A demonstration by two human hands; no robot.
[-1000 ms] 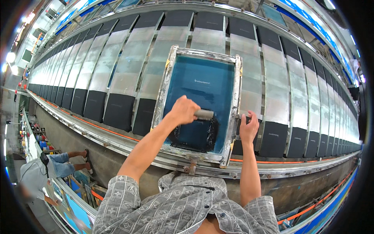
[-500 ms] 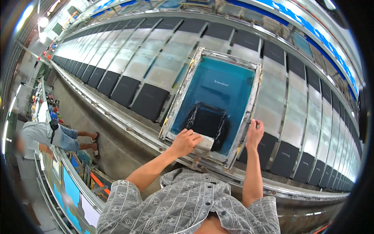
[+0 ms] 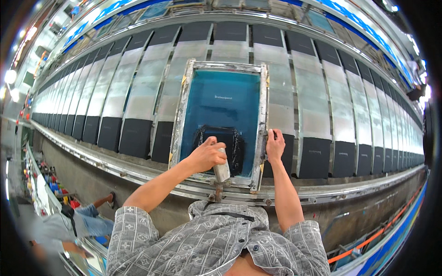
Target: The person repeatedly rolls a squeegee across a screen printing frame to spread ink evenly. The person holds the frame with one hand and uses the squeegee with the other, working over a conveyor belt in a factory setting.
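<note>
The left hand (image 3: 209, 154) is clamping a pale squeegee (image 3: 222, 170) — overtilting could be smearing black ink (image 3: 236, 158); the right hand (image 3: 276, 144) is resting at the frame (image 3: 264, 101), grip unclear.

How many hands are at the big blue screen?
2. The left hand grips a gray scraper at the near end of the blue screen; the right hand is beside the frame's right edge. Both show plainly.
</note>
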